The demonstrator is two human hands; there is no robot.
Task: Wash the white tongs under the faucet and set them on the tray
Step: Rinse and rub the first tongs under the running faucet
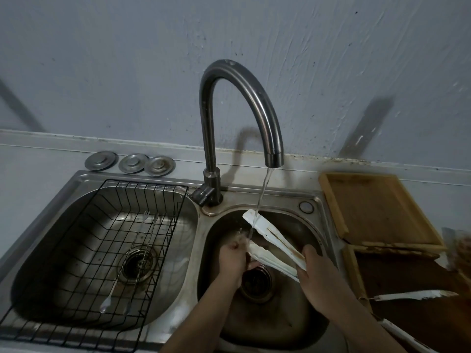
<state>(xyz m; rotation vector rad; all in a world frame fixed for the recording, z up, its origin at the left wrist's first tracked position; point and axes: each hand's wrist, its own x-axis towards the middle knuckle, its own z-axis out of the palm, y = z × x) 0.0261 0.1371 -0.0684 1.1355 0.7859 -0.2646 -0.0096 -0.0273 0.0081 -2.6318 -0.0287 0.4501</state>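
a: where are the long white plastic tongs (pixel 274 244) right now?

b: over the right steel sink basin (pixel 300 324), arms spread, upper tip under the stream from the curved dark metal faucet (pixel 244 98). right hand (pixel 318 278) has its fingers clamped on the hinge end, left hand (pixel 233 261) fingers wrapped on the lower arm.

a: and the wooden tray (pixel 377 207)?

b: on the bench, just right of the sink.

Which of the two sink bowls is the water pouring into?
The right bowl, where both hands wash the white tongs under the faucet. The left bowl gets no water; it holds a black wire rack.
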